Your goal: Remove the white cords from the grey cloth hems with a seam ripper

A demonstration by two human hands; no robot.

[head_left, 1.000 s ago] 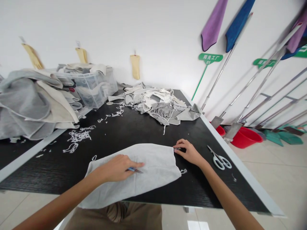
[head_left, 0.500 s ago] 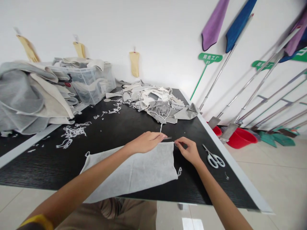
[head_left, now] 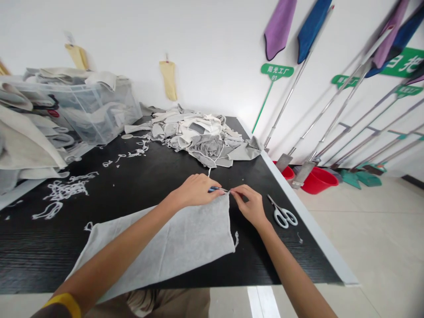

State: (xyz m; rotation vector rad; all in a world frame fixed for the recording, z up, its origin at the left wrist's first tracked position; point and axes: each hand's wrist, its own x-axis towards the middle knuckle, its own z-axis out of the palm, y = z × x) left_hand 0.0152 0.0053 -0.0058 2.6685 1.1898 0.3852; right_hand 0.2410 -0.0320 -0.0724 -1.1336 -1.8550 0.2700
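— Left hand (head_left: 195, 190) first: since a second ago it has gone from the middle of the grey cloth (head_left: 192, 234) to the far right corner, where the right hand (head_left: 250, 204) already was.

— Does it hold anything?

— Yes, it's closed round the small blue-handled snips (head_left: 215, 189); their metal tips reach that corner, right by the other hand's fingertips.

— And the right?

— Thumb and forefinger pinched together at the corner. They seem to have the corner thread, though it's too small to make out clearly.

— So how does the cloth lie to the hands?

— Spread on the black tabletop (head_left: 258, 256), running under the left hand and forearm, with its right edge just left of the right hand. White loops hang from two other corners, one at the far left (head_left: 88, 226), one at the near right (head_left: 236, 240).

— Further out?

— Grey-handled scissors (head_left: 282, 213) lie open a little, right of the right hand. Loose white threads (head_left: 69, 189) sit well to the left. Beyond the hands there's a heap of grey and cream cloths (head_left: 205, 141), and left of it a clear plastic bin (head_left: 96, 115) stuffed with more.
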